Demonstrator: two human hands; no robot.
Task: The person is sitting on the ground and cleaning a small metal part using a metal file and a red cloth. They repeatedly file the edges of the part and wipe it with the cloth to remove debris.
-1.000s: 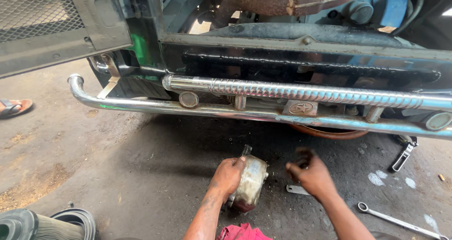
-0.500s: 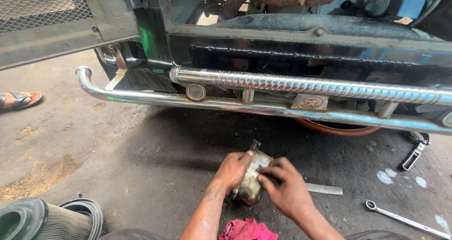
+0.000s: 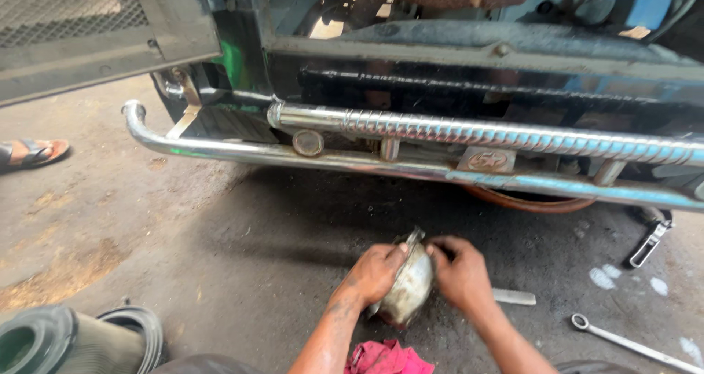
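A dirty, rounded metal part (image 3: pixel 408 287) stands on the concrete floor in front of a vehicle's chrome bumper bars (image 3: pixel 411 167). My left hand (image 3: pixel 374 273) grips its left side. My right hand (image 3: pixel 458 273) is closed on its right side, fingers at the upper edge. Both hands are smeared with grease. A crumpled red-pink rag (image 3: pixel 386 358) lies just below the part, near my forearm.
A flat metal strip (image 3: pixel 515 297) lies right of my right hand. A ring spanner (image 3: pixel 629 342) rests at lower right, another tool (image 3: pixel 649 244) under the bumper. A cylindrical air filter (image 3: pixel 70 342) sits lower left. A sandalled foot (image 3: pixel 31 152) shows at the left edge.
My right hand moved left from the floor beside the part onto the part itself, so both hands now grip it. The view has shifted slightly.
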